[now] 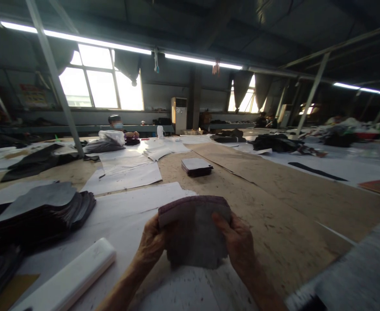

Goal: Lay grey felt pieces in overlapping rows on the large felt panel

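A dim workshop with lit tube lamps (80, 39) and a bright window (99, 82) stretches out beyond the grip, and a broad table (274, 216) covered with brown and white sheets spreads below and around it. The left hand (153, 242) and the right hand (240, 237) are closed on opposite side edges of a grey fabric piece (196, 233), holding it up between them, its curved, purplish edge uppermost; whether it is one layer or several I cannot tell. The right thumb lies across its face. Straight ahead of the grip, well apart from it, sits a small stack of cut pieces (196, 166). Left of the grip stands a bigger stack of dark pieces (44, 207), and nearer, below and left of the left hand, lies a long white block (73, 272). Far beyond the grip, to its left, another person (116, 123) is at the table's far side
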A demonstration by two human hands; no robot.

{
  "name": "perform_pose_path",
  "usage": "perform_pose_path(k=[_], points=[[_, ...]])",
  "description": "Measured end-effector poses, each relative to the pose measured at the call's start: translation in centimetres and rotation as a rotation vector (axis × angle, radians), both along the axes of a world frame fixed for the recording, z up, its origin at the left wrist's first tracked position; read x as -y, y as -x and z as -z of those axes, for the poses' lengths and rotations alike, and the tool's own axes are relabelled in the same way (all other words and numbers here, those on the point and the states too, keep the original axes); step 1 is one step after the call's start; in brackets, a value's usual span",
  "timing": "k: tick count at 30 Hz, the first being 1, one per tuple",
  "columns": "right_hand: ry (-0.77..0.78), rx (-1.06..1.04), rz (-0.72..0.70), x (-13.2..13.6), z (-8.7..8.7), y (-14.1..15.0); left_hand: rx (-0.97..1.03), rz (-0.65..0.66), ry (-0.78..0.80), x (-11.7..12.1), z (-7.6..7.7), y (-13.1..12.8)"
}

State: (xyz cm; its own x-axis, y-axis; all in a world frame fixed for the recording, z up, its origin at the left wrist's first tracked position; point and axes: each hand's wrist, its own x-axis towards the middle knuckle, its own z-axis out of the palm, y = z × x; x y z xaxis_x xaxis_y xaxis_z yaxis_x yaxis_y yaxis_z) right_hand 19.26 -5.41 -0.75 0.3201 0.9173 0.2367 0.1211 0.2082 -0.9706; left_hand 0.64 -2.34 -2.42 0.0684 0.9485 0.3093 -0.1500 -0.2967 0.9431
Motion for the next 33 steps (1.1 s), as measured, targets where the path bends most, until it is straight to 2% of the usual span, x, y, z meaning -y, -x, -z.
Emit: perform_pose_path(k=[2,4,8,11,14,16,20,22,24,26,29,31,33], points=[[-0.021,0.092,0.088,-0.2,0.1,-0.1,0.0,-0.003,-0.006,0.0,-0.3,-0.1],[-0.037,0.123,0.119,-0.3,0.4,-0.2,0.008,0.007,0.002,0.1,-0.6,-0.1],[-0.084,0.094,0.089,-0.3,1.1,-0.5,0.129,0.051,0.075,0.2,-0.8,0.0],[-0.12,0.148,0.112,-0.2,1.6,-0.5,0.183,0.057,0.104,0.1,-0.6,0.1],[-0.124,0.119,0.113,0.0,1.4,-0.3,0.188,0.042,0.092,-0.2,-0.5,0.1],[-0.07,-0.048,0.011,0.0,0.6,-0.2,0.166,0.042,0.053,-0.3,-0.6,0.3],[0.081,-0.464,-0.321,-0.5,-1.3,0.0,0.117,0.059,-0.009,-0.1,-1.3,0.6],[0.113,-0.536,-0.375,-0.8,-1.7,-0.1,0.106,0.055,-0.008,0.0,-1.5,0.8],[0.082,-0.53,-0.321,-0.9,-1.6,-0.1,0.1,0.056,-0.004,0.0,-1.6,0.9],[0.001,-0.456,-0.199,-0.8,-1.1,-0.1,0.119,0.083,0.004,0.0,-1.6,0.9],[-0.121,-0.226,0.02,-0.2,-0.5,0.1,0.176,0.132,0.044,0.0,-1.7,0.7],[-0.163,-0.079,0.146,0.2,-0.5,0.3,0.188,0.114,0.049,0.1,-2.0,0.4],[-0.155,-0.01,0.209,0.6,-1.1,0.4,0.17,0.069,-0.001,0.4,-2.3,0.1]])
